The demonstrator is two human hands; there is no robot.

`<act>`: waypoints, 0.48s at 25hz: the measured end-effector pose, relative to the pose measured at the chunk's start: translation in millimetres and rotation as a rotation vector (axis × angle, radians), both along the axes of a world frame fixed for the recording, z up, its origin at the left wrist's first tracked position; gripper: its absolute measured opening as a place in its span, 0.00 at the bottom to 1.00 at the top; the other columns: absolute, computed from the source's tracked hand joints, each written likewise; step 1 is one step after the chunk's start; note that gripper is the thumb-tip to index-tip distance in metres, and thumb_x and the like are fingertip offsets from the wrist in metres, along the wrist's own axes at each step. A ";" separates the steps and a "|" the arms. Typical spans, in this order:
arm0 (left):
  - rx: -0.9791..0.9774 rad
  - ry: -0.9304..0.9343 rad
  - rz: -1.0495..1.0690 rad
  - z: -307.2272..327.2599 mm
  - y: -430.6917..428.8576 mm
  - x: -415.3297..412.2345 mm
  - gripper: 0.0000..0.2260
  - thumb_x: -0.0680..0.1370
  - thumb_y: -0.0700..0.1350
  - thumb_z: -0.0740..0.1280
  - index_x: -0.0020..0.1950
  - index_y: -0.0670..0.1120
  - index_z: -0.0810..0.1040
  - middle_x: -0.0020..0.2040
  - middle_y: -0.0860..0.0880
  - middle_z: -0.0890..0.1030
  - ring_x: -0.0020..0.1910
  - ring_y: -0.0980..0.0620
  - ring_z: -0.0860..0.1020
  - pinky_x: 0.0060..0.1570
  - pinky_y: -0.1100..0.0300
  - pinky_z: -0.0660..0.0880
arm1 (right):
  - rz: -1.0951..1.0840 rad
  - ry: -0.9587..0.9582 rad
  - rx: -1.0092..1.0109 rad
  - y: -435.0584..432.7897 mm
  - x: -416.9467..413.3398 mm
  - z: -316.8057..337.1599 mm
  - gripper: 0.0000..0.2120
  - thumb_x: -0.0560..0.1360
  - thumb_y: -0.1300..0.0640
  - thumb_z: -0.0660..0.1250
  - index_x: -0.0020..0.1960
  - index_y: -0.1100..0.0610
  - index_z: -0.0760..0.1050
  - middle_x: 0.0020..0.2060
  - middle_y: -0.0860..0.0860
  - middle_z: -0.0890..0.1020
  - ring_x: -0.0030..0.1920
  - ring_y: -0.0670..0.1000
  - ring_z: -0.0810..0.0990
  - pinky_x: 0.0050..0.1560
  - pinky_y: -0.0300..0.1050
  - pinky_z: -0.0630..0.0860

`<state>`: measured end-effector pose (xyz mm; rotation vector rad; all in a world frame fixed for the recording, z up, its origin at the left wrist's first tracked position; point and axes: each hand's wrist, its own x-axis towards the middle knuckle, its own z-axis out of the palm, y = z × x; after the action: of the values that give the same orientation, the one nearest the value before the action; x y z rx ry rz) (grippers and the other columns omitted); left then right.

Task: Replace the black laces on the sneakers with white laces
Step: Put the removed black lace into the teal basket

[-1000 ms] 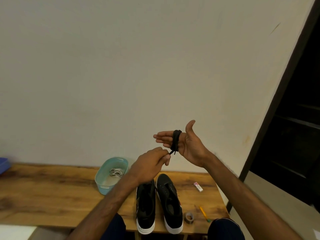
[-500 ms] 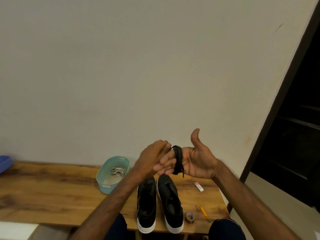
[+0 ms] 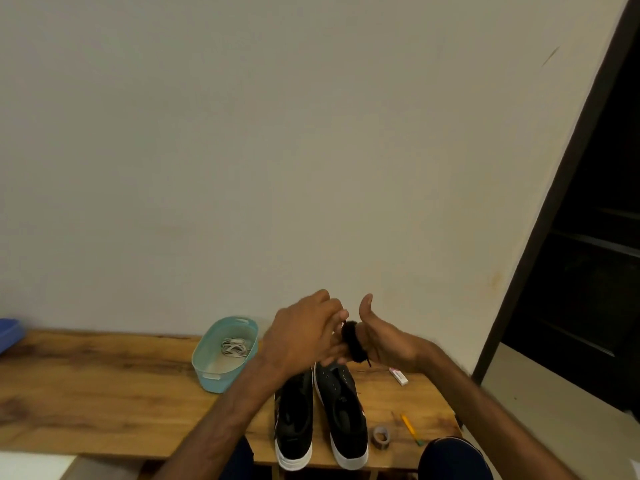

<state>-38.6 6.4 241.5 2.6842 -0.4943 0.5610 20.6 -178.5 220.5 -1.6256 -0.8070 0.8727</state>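
Observation:
Two black sneakers with white soles, the left one [image 3: 294, 417] and the right one [image 3: 343, 407], stand side by side on the wooden table [image 3: 104, 393] with no laces in them. A black lace [image 3: 353, 344] is coiled around the fingers of my right hand [image 3: 384, 337], held above the shoes, thumb up. My left hand [image 3: 304, 330] covers those fingers and pinches the lace's loose end. White laces [image 3: 233, 347] lie in a teal tub [image 3: 207, 372] left of the shoes.
A white eraser [image 3: 398, 375], a yellow pencil [image 3: 410, 429] and a roll of grey tape [image 3: 381, 437] lie right of the shoes near the table's edge. A blue item [image 3: 8, 334] sits at far left. A dark doorway [image 3: 588, 271] is to the right.
Both hands have dropped lower toward the shoes. My left hand moved from below the coil up over my right fingers, closing on the wound black lace.

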 end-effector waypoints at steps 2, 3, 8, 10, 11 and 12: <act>-0.040 -0.022 0.040 4.0 2.2 7.3 0.14 0.83 0.57 0.55 0.46 0.54 0.77 0.44 0.56 0.73 0.40 0.58 0.73 0.42 0.57 0.73 | 0.103 0.083 0.024 4.9 -5.2 2.0 0.55 0.72 0.27 0.30 0.67 0.69 0.72 0.64 0.65 0.78 0.67 0.62 0.76 0.72 0.55 0.67; -0.131 -0.001 0.027 2.7 1.7 9.4 0.13 0.83 0.57 0.57 0.46 0.54 0.77 0.43 0.56 0.74 0.41 0.58 0.74 0.42 0.57 0.73 | 0.139 0.110 0.043 6.8 -7.2 5.4 0.55 0.72 0.26 0.31 0.67 0.69 0.72 0.64 0.66 0.77 0.66 0.63 0.76 0.71 0.54 0.68; -0.872 0.291 -0.251 -24.8 -6.5 8.9 0.12 0.82 0.47 0.64 0.46 0.45 0.84 0.38 0.45 0.83 0.38 0.50 0.81 0.42 0.56 0.79 | 0.184 0.167 0.102 3.1 -8.9 16.4 0.48 0.77 0.30 0.37 0.65 0.71 0.73 0.61 0.65 0.79 0.63 0.61 0.78 0.66 0.48 0.73; -1.076 0.418 -0.314 -35.8 -11.0 2.6 0.14 0.82 0.47 0.63 0.45 0.41 0.83 0.34 0.38 0.78 0.32 0.48 0.77 0.36 0.59 0.78 | 0.170 0.201 0.139 0.5 -7.8 13.3 0.45 0.78 0.32 0.39 0.63 0.69 0.75 0.59 0.63 0.81 0.62 0.59 0.79 0.65 0.47 0.74; -1.127 0.463 -0.351 -40.3 -13.4 -0.8 0.15 0.83 0.45 0.62 0.45 0.36 0.80 0.32 0.38 0.74 0.30 0.49 0.74 0.35 0.61 0.77 | 0.163 0.233 0.175 -1.4 -7.2 11.4 0.43 0.79 0.33 0.40 0.63 0.67 0.76 0.59 0.62 0.81 0.61 0.58 0.80 0.64 0.46 0.75; -1.150 0.491 -0.388 -44.6 -15.8 -3.9 0.15 0.83 0.42 0.61 0.43 0.33 0.76 0.32 0.38 0.71 0.29 0.51 0.71 0.36 0.63 0.76 | 0.149 0.267 0.215 -2.7 -6.7 9.2 0.41 0.80 0.34 0.41 0.62 0.66 0.77 0.58 0.62 0.82 0.61 0.57 0.81 0.64 0.46 0.75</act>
<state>-42.5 -9.4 196.9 1.4828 -0.3603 0.0050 14.0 -181.2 229.7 -1.2423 -0.8098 1.0456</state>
